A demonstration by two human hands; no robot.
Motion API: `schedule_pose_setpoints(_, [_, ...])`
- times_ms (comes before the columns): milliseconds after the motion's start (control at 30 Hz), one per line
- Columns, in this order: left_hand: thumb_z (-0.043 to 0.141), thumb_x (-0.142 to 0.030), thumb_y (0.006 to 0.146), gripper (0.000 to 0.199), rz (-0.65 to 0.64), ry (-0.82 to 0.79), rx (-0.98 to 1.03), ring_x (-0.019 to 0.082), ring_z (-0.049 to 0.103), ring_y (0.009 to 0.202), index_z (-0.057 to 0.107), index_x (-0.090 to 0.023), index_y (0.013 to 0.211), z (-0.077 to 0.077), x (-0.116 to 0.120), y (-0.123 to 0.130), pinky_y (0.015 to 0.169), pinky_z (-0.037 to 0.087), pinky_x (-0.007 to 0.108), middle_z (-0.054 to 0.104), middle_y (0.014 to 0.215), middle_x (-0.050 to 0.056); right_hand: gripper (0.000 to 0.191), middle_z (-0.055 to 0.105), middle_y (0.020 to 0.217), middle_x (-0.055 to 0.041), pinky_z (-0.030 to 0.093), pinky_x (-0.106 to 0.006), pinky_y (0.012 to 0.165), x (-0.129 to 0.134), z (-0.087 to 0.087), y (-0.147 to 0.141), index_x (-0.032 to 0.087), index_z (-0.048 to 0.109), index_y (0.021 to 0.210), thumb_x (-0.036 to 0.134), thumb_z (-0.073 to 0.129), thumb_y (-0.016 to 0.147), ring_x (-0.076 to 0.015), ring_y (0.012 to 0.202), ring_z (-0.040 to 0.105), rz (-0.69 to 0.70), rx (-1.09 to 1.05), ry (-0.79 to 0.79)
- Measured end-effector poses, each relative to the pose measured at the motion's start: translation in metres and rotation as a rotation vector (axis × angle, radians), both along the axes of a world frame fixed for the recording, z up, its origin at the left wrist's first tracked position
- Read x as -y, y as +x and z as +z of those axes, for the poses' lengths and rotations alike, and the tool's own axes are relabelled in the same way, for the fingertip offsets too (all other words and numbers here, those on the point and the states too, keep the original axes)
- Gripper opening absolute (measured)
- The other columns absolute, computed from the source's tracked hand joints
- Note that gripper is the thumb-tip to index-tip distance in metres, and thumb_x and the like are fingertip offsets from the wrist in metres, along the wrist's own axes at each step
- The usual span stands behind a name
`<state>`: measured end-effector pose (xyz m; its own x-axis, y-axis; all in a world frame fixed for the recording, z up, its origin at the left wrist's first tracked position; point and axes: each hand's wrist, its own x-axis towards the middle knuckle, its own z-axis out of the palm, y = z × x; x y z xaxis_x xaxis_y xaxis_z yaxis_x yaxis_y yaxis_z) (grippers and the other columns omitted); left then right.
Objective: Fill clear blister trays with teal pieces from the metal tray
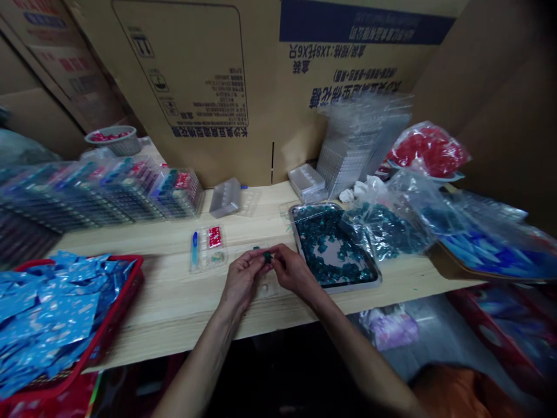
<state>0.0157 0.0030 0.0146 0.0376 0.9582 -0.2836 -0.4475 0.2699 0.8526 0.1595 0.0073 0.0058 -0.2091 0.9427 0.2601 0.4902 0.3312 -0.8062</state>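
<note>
Over the front middle of the table, my left hand (242, 274) and my right hand (296, 271) meet with fingertips pinched. Between them is a small dark green piece (267, 256), partly hidden by the fingers. Under the hands lies a clear plastic tray (275, 288), mostly covered from view. To the left is another clear blister tray (201, 266) holding a blue stick-shaped item (195, 248), a red packet (214, 237) and a small greenish piece. Right of my right hand, a metal tray (348, 285) carries many loose dark green pieces (319, 226).
A red basket (138, 270) of blue packets stands at left, with stacked filled trays (117, 191) behind. Tall stacked clear trays (354, 151) and bags of green (387, 232) and red pieces (429, 151) are at right. A large cardboard box (261, 69) walls the back.
</note>
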Motion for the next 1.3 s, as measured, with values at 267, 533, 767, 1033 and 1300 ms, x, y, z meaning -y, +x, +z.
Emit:
schedule_pose_setpoints(267, [0.087,-0.032,0.062,0.031,0.014,-0.057,0.005,0.010,0.065,0.072,0.073,-0.014,0.083,-0.001,0.005,-0.001,0.072,0.053,0.020,0.071,0.082,0.003,0.014,0.055,0.071,0.0037,0.038,-0.021,0.058,0.003,-0.001,-0.004,0.022,0.047,0.090,0.015,0.053,0.079,-0.0123,0.060,0.052,0.007,-0.034,-0.029])
schedule_pose_setpoints(533, [0.090,-0.031,0.055,0.038,0.015,0.009,-0.075,0.013,0.067,0.073,0.075,-0.014,0.086,-0.001,0.006,-0.005,0.075,0.052,0.023,0.075,0.081,0.005,0.016,0.057,0.075,0.0009,0.044,-0.024,0.064,0.005,0.000,-0.008,0.021,0.047,0.099,0.017,0.050,0.083,-0.0145,0.066,0.057,0.014,-0.079,-0.030])
schedule_pose_setpoints(767, [0.085,-0.033,0.065,0.038,0.032,0.071,-0.140,0.014,0.068,0.085,0.077,-0.016,0.098,-0.003,0.007,-0.002,0.081,0.051,0.024,0.076,0.097,0.007,0.013,0.059,0.079,-0.0013,0.043,-0.025,0.064,0.006,-0.001,-0.012,0.020,0.049,0.095,0.018,0.053,0.083,-0.0158,0.069,0.058,-0.075,-0.009,0.023])
schedule_pose_setpoints(1033, [0.086,-0.037,0.063,0.037,-0.019,0.107,-0.187,0.013,0.067,0.072,0.077,-0.016,0.091,-0.003,0.004,-0.008,0.073,0.054,0.025,0.075,0.088,0.006,0.001,0.063,0.075,0.0003,0.043,-0.023,0.060,-0.004,-0.008,-0.004,0.021,0.052,0.087,0.022,0.051,0.086,-0.0142,0.064,0.059,-0.015,-0.116,-0.105])
schedule_pose_setpoints(1300, [0.076,-0.030,0.070,0.031,-0.043,0.228,-0.439,0.015,0.067,0.073,0.074,-0.016,0.097,-0.009,0.008,-0.004,0.068,0.050,0.024,0.076,0.084,0.005,0.012,0.065,0.072,-0.0010,0.038,-0.024,0.062,0.000,-0.001,-0.004,0.021,0.052,0.083,0.010,0.049,0.081,-0.0165,0.066,0.061,-0.025,0.088,-0.043])
